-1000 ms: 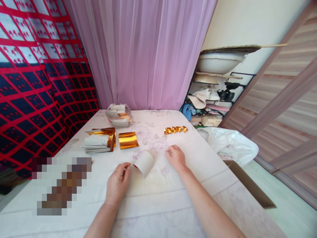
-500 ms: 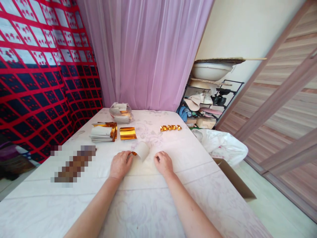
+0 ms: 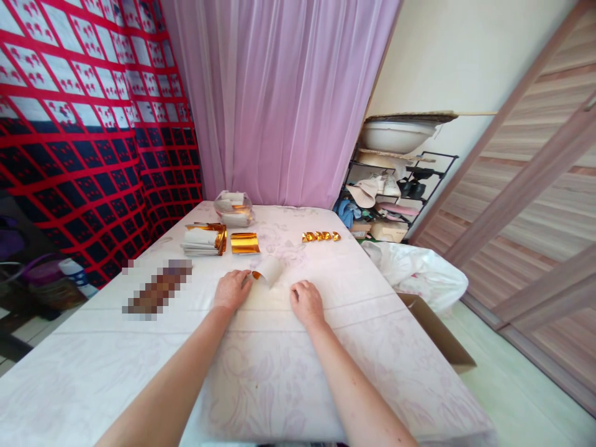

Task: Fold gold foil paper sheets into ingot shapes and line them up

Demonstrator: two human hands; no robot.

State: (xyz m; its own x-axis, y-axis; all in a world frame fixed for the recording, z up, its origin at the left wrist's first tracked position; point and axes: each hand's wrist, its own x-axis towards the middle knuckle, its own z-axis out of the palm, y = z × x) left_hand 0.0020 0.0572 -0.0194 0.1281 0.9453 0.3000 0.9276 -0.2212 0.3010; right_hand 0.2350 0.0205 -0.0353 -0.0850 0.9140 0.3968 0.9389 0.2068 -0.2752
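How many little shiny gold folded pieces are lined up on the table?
5, as far as the picture shows: the small gold pieces sit side by side in one row on the table, beyond the right hand.

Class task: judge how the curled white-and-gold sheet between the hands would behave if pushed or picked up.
The curled sheet looks like thin foil-backed paper, so probably very light and floppy. Its rolled shape suggests it may roll or skid on the smooth tablecloth when nudged. The left hand at its edge may steady it; squeezing would likely crease it.

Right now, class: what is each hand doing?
Left hand: fingertips pinch the edge of the curled sheet.
Right hand: holds nothing, loosely curled, resting on the table.
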